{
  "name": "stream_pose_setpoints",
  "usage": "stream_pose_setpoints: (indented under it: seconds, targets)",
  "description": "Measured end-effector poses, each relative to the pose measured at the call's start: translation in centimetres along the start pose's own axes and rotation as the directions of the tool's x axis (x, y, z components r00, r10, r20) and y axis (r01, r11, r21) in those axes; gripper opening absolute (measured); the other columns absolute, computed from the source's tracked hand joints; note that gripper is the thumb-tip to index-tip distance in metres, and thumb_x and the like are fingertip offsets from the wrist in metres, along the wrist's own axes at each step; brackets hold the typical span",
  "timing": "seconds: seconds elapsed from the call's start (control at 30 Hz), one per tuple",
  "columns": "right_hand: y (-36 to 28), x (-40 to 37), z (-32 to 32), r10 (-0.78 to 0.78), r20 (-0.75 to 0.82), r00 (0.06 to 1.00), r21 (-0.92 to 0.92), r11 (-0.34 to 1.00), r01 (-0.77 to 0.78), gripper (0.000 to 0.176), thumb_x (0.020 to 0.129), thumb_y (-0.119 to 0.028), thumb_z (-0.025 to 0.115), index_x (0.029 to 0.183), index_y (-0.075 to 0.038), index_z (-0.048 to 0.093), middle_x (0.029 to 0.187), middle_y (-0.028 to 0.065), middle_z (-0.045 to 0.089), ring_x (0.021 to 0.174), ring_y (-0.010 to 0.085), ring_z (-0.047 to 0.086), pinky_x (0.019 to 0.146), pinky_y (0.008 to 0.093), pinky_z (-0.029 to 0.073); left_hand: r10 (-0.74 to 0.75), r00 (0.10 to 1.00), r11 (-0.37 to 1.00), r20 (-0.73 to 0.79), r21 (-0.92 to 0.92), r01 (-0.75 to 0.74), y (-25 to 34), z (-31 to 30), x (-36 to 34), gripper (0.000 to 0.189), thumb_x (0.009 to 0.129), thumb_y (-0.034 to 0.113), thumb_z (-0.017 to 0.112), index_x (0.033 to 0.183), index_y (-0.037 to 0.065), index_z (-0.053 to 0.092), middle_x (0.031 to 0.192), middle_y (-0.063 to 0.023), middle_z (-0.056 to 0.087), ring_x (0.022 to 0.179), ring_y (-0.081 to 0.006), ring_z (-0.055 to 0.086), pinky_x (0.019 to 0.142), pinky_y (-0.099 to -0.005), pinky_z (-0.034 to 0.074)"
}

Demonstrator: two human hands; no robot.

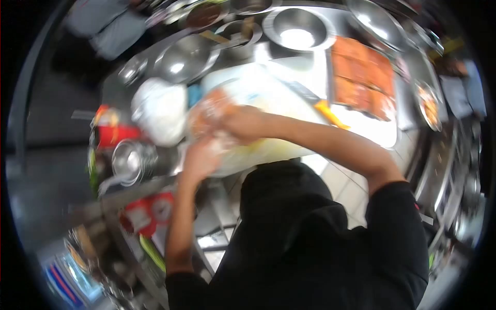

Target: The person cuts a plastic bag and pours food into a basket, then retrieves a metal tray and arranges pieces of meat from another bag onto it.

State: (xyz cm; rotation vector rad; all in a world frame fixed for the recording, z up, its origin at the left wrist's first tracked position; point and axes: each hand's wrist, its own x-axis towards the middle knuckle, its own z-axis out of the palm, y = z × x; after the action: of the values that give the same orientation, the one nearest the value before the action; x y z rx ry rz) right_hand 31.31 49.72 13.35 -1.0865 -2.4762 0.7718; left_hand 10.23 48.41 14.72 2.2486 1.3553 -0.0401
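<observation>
Both my hands are close together at the left end of a white cutting board (258, 93), smeared by motion. Between them is a bundle of clear plastic with something orange-pink in it (211, 106); its exact kind is too blurred to tell. My right hand (245, 125) is closed on the bundle from the right. My left hand (201, 157) is just below, its fingers curled against the plastic. A large white plastic bag (160, 111) stands left of the board. A knife with a yellow handle (330, 113) lies at the board's right side.
Orange fish fillets (361, 77) fill a tray on the right. Steel bowls (298, 28) line the back. Nested steel cups (132, 163) and a red container (118, 134) stand at left. Two other people, one in a grey garment (111, 28), are at the edges.
</observation>
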Motion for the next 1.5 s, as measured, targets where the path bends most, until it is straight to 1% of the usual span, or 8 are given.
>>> stream_pose_setpoints:
  seconds: [0.03,0.13,0.5,0.8,0.97,1.2,1.27,1.5]
  targets:
    - [-1.9,-1.7,-0.8,0.108,0.214,0.971,-0.138,0.987,-0.080,0.040,0.074,-0.019,0.067,0.113,-0.011,0.061,0.090,0.0160,0.066,0.080,0.0323,0.066,0.071,0.0435,0.052,0.077,0.985,0.986,-0.154,-0.134,-0.098,-0.9,3.8,-1.2,0.044,0.074,0.014,0.066,0.116,0.006,0.056,0.103,-0.0204,0.063,0.095,-0.0395,0.060,0.082,-0.0453,0.049]
    - [1.3,-5.2,4.1,-0.161,-0.247,0.956,-0.263,0.960,0.094,0.040,0.076,-0.013,0.059,0.115,-0.013,0.055,0.105,0.0096,0.062,0.090,0.0281,0.064,0.078,0.0403,0.053,0.102,0.906,0.960,-0.410,-0.198,-0.197,-0.8,5.5,-1.1,0.046,0.071,0.009,0.068,0.116,0.006,0.054,0.109,-0.0185,0.062,0.098,-0.0396,0.059,0.084,-0.0451,0.048]
    - [-3.3,-14.0,-2.5,0.211,-0.286,0.935,0.064,0.977,-0.201,0.040,0.065,-0.007,0.067,0.103,-0.007,0.056,0.093,0.0119,0.059,0.086,0.0319,0.061,0.074,0.0414,0.051,0.219,0.975,0.902,-0.050,-0.370,-0.221,7.3,1.0,-0.1,0.060,0.065,0.007,0.076,0.120,-0.002,0.054,0.107,-0.0212,0.065,0.097,-0.0318,0.065,0.085,-0.0380,0.051]
    - [-1.3,-38.0,-9.9,0.656,-0.596,0.464,0.159,0.663,-0.732,0.050,0.062,-0.008,0.079,0.107,-0.005,0.058,0.096,0.0143,0.065,0.086,0.0348,0.064,0.072,0.0395,0.052,0.608,0.763,0.633,-0.219,-0.446,-0.633,29.9,13.0,10.1,0.058,0.066,0.013,0.076,0.118,-0.001,0.056,0.105,-0.0212,0.065,0.094,-0.0378,0.063,0.082,-0.0408,0.052]
    - [2.4,-46.8,-9.3,0.729,-0.614,0.304,0.305,0.574,-0.760,0.053,0.060,-0.005,0.079,0.108,0.000,0.058,0.099,0.0152,0.064,0.090,0.0296,0.065,0.079,0.0355,0.050,0.442,0.896,0.729,-0.051,-0.562,-0.391,35.9,19.1,13.2,0.056,0.067,0.026,0.079,0.110,-0.002,0.057,0.097,-0.0222,0.066,0.089,-0.0380,0.064,0.076,-0.0414,0.052]
    - [6.4,-45.6,-5.3,0.517,-0.690,0.506,0.222,0.817,-0.532,0.052,0.062,0.002,0.070,0.112,-0.003,0.056,0.113,0.0145,0.060,0.104,0.0354,0.059,0.083,0.0395,0.051,0.124,0.988,0.841,-0.088,-0.520,-0.152,32.6,18.7,9.7,0.054,0.069,0.005,0.074,0.119,-0.003,0.055,0.105,-0.0154,0.066,0.099,-0.0286,0.064,0.090,-0.0374,0.049]
    - [7.2,-44.1,-3.8,0.441,-0.656,0.613,0.031,0.827,-0.562,0.062,0.067,-0.003,0.071,0.125,-0.003,0.049,0.136,0.0191,0.044,0.126,0.0399,0.042,0.100,0.0453,0.041,0.412,0.849,0.891,-0.332,-0.051,-0.452,33.5,20.3,9.3,0.058,0.068,-0.006,0.065,0.124,-0.001,0.052,0.131,-0.0148,0.053,0.124,-0.0320,0.048,0.104,-0.0373,0.039]
    - [9.5,-44.1,2.8,0.480,-0.566,0.670,0.113,0.850,-0.514,0.060,0.079,0.002,0.057,0.137,-0.003,0.042,0.150,0.0237,0.024,0.138,0.0425,0.026,0.110,0.0460,0.031,0.273,0.961,0.935,-0.030,0.243,-0.258,33.9,22.8,5.7,0.069,0.078,-0.001,0.053,0.144,0.015,0.038,0.155,-0.0069,0.024,0.144,-0.0313,0.017,0.111,-0.0591,0.020]
